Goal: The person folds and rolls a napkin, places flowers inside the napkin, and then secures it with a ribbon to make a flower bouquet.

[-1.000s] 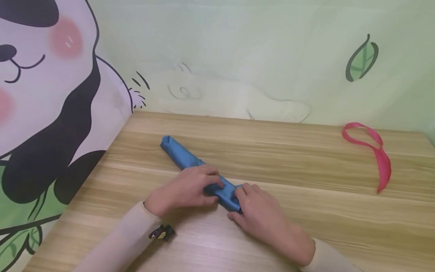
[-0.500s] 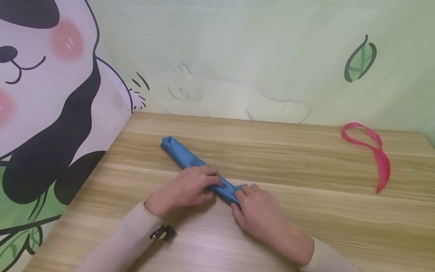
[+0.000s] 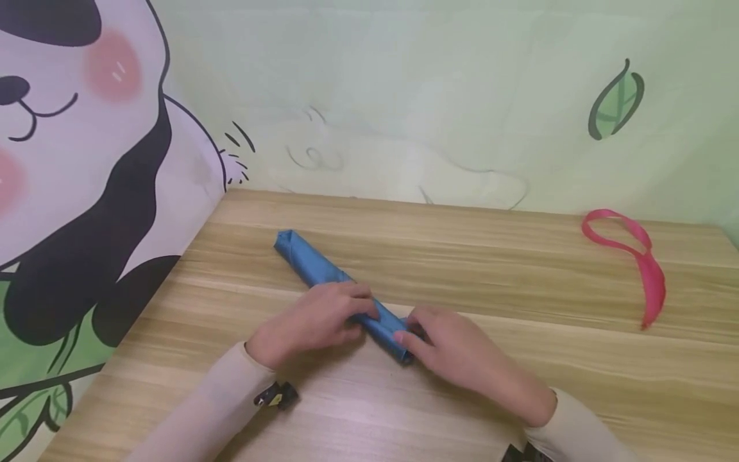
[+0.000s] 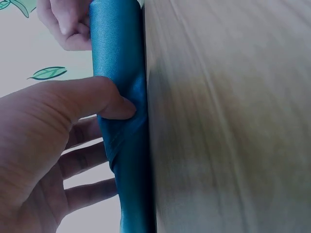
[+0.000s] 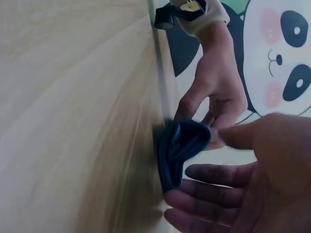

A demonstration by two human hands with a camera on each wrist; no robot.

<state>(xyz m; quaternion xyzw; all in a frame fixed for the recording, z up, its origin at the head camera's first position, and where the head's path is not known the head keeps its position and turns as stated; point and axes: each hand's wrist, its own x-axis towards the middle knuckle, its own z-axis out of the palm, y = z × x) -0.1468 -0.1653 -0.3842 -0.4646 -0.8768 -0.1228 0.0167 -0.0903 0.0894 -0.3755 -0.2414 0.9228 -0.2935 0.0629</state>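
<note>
A blue satin cloth [image 3: 314, 260], rolled into a slim tube, lies slantwise on the table. My left hand [image 3: 320, 317] holds it near the middle. In the left wrist view the thumb [image 4: 114, 102] presses on the near side of the roll, with the fingers behind it. My right hand [image 3: 456, 343] is at the roll's near right end, thumb on one side and fingers on the other. Seen end-on in the right wrist view, the cloth [image 5: 180, 145] shows folded layers between that thumb [image 5: 238, 136] and the fingers [image 5: 209, 194].
A looped pink ribbon-like strip [image 3: 649, 276] lies at the table's right rear. Behind the wooden table [image 3: 491, 250] stands a pale green wall [image 3: 404, 77] with a painted panda [image 3: 135, 160] at left. Small black devices [image 3: 277, 394] sit at the wrists.
My right hand has turned at the end of the roll, its thumb now on the near side. That end looks narrower and more rolled. The left hand has barely moved.
</note>
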